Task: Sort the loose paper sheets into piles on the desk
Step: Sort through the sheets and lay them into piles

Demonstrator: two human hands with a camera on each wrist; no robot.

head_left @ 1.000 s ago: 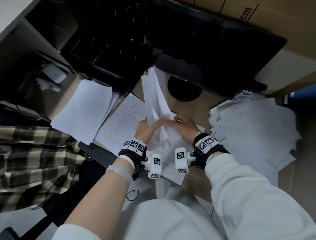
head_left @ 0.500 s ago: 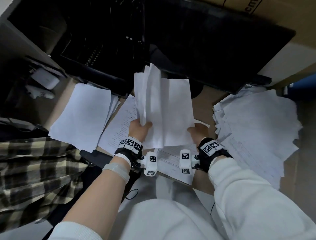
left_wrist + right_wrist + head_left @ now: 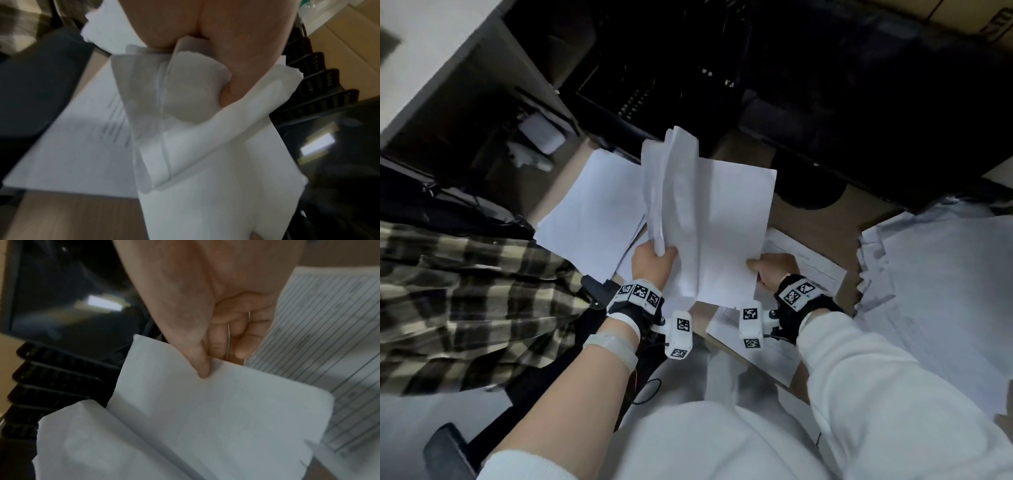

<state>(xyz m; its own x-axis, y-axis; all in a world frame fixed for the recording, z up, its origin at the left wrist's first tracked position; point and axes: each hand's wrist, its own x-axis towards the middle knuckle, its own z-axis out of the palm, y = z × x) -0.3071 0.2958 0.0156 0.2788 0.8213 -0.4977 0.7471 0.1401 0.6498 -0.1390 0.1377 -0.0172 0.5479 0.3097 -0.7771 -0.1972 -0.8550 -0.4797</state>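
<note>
Holding a bundle of sheets (image 3: 671,212) in our left hand (image 3: 652,263), our right hand (image 3: 774,270) pinches one sheet (image 3: 732,233); piles (image 3: 592,212) lie at the desk's (image 3: 822,233) left edge, a loose heap (image 3: 941,291) remains right.

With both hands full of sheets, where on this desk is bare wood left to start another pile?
Bare desk shows only in a strip between the printed sheets and the messy right heap, running back to the monitor's round base. The left side is crowded: the blank pile reaches the black trays.
</note>
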